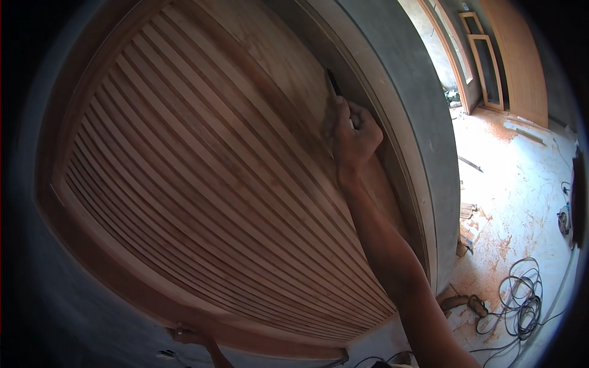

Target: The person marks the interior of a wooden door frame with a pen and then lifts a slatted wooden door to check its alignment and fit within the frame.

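A large wooden panel with a row of slats (pixel 202 165) takes up most of the head view, set in a reddish-brown wooden frame (pixel 116 270). My right hand (pixel 356 132) is closed round a slim dark pointed tool (pixel 333 83). Its tip meets the plain board (pixel 288 55) beside the slats, close to the frame's right side; I cannot make out its exact kind. At the lower edge, my left hand (pixel 189 336) rests its fingers against the frame's outer edge, small and in shadow, and seems to hold nothing.
Grey wall (pixel 423 116) borders the frame on the right. Beyond it lies a bright floor strewn with sawdust, with a coiled black cable (pixel 521 300) and a power tool (pixel 564 219). Wooden frames (pixel 488 70) and a wooden door panel (pixel 518 61) lean at the back right.
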`<act>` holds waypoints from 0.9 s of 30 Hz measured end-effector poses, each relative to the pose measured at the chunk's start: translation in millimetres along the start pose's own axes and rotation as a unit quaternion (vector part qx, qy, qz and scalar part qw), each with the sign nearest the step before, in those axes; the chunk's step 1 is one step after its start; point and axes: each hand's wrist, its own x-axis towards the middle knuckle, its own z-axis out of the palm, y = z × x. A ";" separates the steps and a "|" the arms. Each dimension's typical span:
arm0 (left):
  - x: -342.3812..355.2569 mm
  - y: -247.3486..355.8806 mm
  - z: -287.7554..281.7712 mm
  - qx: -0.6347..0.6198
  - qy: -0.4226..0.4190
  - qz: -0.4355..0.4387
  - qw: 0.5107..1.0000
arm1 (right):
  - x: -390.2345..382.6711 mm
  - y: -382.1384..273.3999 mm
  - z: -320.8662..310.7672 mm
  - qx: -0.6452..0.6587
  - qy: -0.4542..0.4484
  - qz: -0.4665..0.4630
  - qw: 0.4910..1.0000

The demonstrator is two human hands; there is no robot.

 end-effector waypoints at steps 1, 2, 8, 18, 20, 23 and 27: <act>-1.1 7.0 0.7 -0.001 -0.002 -0.001 1.000 | -1.1 -4.4 1.8 0.021 -0.008 0.024 0.999; -4.7 23.2 2.3 -0.006 0.000 -0.014 1.000 | -0.3 -6.4 0.6 0.039 -0.014 0.048 0.998; -1.0 -1.0 2.9 0.019 0.003 0.004 1.000 | 2.8 -12.8 0.7 0.029 -0.022 0.036 0.999; -0.8 24.7 9.4 -0.030 0.006 -0.048 0.998 | 5.9 -7.2 4.3 0.028 -0.025 0.050 0.998; 0.4 42.0 5.2 -0.014 -0.021 -0.040 0.999 | 7.1 -8.8 2.6 0.041 -0.027 0.052 0.997; 6.2 20.1 0.3 0.010 -0.027 -0.010 1.000 | 0.9 -17.5 5.7 0.007 -0.010 0.024 1.000; 0.5 37.0 6.1 -0.013 -0.059 -0.049 0.997 | 6.0 -13.5 5.1 0.009 -0.014 0.034 0.999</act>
